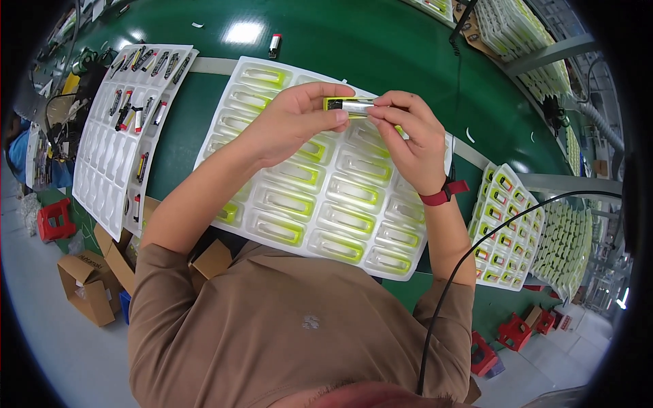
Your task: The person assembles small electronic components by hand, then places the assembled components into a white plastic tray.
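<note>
Above the far part of a white moulded tray (325, 182), my two hands meet around one small part. My left hand (289, 119) is closed on a yellow-green frame (327, 104), thumb and fingers at its left end. A shiny silver piece with a black end (356, 107), perhaps a battery cell, lies at the frame; whether it is fully seated cannot be told. My right hand (413, 132) pinches the silver piece's right end between thumb and fingers. In the tray's pockets lie several clear and yellow-green cases (290, 173).
On the left, another white tray (102, 163) bears loose black, red and silver parts. One red, white and black part (275, 45) lies on the green table (326, 41). At right stands a tray of filled cases (507, 224). A black cable (445, 292) crosses my right arm.
</note>
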{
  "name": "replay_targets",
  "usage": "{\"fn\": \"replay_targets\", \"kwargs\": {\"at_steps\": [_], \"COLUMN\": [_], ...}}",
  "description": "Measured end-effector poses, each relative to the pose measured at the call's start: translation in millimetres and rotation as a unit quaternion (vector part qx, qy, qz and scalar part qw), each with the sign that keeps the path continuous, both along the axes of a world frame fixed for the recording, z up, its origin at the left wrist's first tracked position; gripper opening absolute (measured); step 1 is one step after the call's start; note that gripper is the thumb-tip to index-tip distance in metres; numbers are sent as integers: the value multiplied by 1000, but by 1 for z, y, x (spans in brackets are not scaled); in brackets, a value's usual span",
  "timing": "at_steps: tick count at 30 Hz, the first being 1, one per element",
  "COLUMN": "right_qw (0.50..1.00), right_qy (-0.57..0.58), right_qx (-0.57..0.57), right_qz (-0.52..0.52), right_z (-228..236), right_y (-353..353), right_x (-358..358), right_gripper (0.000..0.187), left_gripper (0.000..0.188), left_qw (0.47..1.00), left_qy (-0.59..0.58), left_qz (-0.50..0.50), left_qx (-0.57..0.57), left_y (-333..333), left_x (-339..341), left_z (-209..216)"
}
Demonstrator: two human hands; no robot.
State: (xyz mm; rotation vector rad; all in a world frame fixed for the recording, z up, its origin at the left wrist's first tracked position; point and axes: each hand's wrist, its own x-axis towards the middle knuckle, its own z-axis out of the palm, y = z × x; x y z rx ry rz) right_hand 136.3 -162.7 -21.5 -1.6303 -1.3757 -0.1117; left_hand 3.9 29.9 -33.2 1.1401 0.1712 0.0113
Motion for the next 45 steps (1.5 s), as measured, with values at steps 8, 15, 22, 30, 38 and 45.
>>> {"fn": "replay_targets", "kwargs": {"at_steps": [8, 15, 22, 30, 38, 45], "right_qw": [890, 890, 967, 967, 962, 952], "right_qy": [454, 455, 248, 249, 225, -9], "right_qx": [-14, -18, 36, -2, -60, -195], "right_qz": [-41, -19, -38, -61, -146, -237], "right_z": [-13, -19, -29, -21, -8, -36], "right_y": [7, 4, 1, -22, -113, -137], "right_x": [-4, -5, -9, -19, 17, 16], "right_gripper": [32, 31, 21, 26, 21, 13], "left_gripper": [36, 34, 30, 34, 32, 14], "left_qw": [995, 987, 963, 949, 834, 657], "left_qy": [-18, 6, -63, -54, -148, -308], "left_qz": [33, 26, 40, -10, -28, -194], "left_qx": [97, 156, 257, 312, 531, 660], "left_y": [-2, -3, -10, -18, -55, -121], "left_x": [2, 7, 2, 4, 14, 56], "left_z": [-6, -11, -11, 2, 30, -21]}}
